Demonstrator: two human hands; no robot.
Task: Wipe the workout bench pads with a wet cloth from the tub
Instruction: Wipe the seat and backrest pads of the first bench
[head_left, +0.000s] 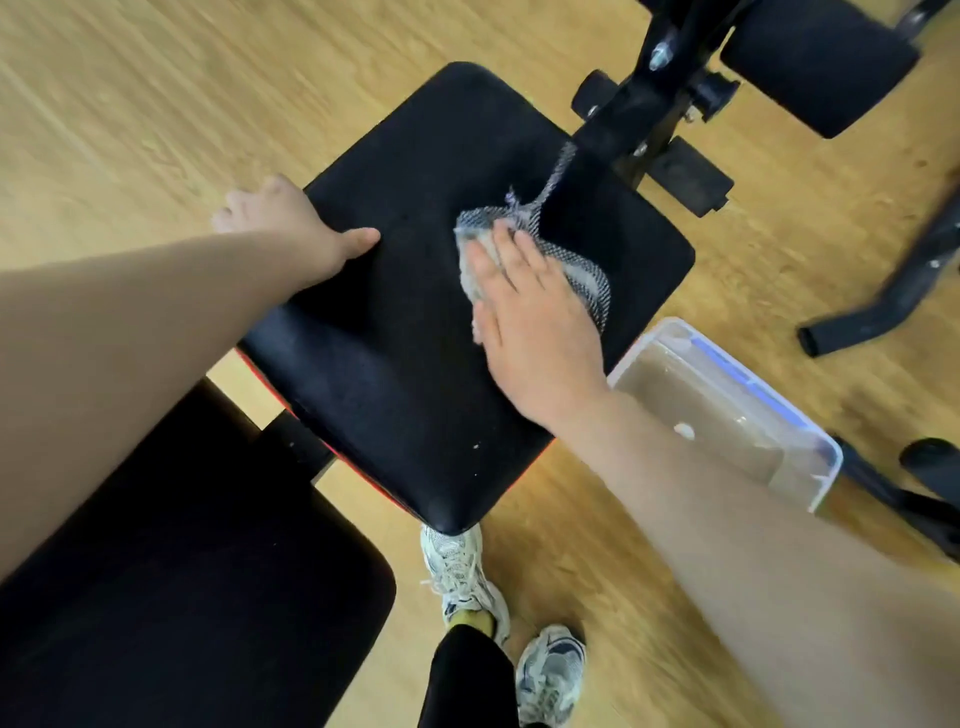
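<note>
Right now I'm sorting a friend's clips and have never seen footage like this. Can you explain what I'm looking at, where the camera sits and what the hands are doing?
There is no machine here. This is one picture from a camera worn on a person's head, looking down at their own arms. The big black square is a workout bench's seat pad, with a second pad at lower left. The left hand grips the seat pad's edge, thumb on top. The right hand lies flat on a grey mesh cloth, pressing it onto the pad. On the wooden floor beside the bench stands a clear tub, which seems to hold water. Below are the person's shoes.
</note>
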